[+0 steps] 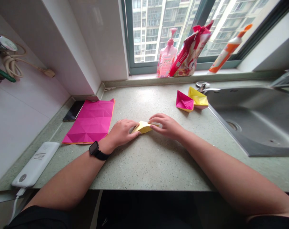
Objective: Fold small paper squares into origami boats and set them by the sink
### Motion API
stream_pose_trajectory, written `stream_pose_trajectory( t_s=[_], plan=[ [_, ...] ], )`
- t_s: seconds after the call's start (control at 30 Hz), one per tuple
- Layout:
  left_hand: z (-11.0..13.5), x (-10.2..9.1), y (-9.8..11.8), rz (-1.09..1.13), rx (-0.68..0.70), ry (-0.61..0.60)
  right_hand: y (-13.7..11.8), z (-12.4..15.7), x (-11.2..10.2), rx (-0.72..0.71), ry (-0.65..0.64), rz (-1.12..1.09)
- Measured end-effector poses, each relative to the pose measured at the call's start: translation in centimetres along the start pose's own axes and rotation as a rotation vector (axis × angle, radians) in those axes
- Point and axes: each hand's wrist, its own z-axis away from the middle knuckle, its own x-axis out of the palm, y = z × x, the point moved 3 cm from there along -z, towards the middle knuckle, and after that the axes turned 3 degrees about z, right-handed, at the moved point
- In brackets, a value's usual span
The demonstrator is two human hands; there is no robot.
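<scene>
A small folded yellow paper (143, 127) rests at the middle of the speckled counter, pinched at both ends. My left hand (123, 132), with a black watch on its wrist, grips the left end between thumb and fingers. Thumb and fingertips of my right hand (167, 126) close on the right end, covering part of it. To the left lie creased magenta paper sheets (92, 120) with an orange edge showing beneath. Two folded paper boats stand at the back right, a magenta boat (184, 101) touching a yellow boat (198, 98).
A steel sink (258, 127) is set into the counter (144, 168) on the right. A phone (73, 111) and a white power bank (37, 163) with a cable lie left. A pink pump bottle (167, 57), a red bag (192, 52) and an orange-white bottle (226, 52) line the sill.
</scene>
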Motion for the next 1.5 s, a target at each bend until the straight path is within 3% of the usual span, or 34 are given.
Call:
stream_pose_trajectory(
  t_s=[0.37, 0.63, 0.83, 1.17, 1.37, 1.5],
  plan=[
    [-0.1, -0.6, 0.0, 0.04, -0.083, 0.184, -0.7, 0.0, 0.2, 0.121, 0.035, -0.179],
    [0.2, -1.2, 0.7, 0.279, -0.1, 0.328, -3.2, 0.2, -0.5, 0.024, 0.28, -0.192],
    [0.1, -0.5, 1.3, 0.6, -0.058, 0.28, -4.1, 0.4, -1.3, -0.148, 0.384, -0.085],
    [0.0, 0.0, 1.9, 1.022, -0.082, 0.04, -4.0, 0.6, -1.0, -0.154, 0.242, 0.048],
    [0.0, 0.8, 1.3, 1.092, -0.227, 0.101, -4.7, 0.5, -1.1, -0.188, 0.154, 0.113],
    [0.0, 1.2, 0.3, 1.019, -0.292, 0.147, -5.0, 0.7, -1.2, -0.167, 0.207, 0.065]
  ],
)
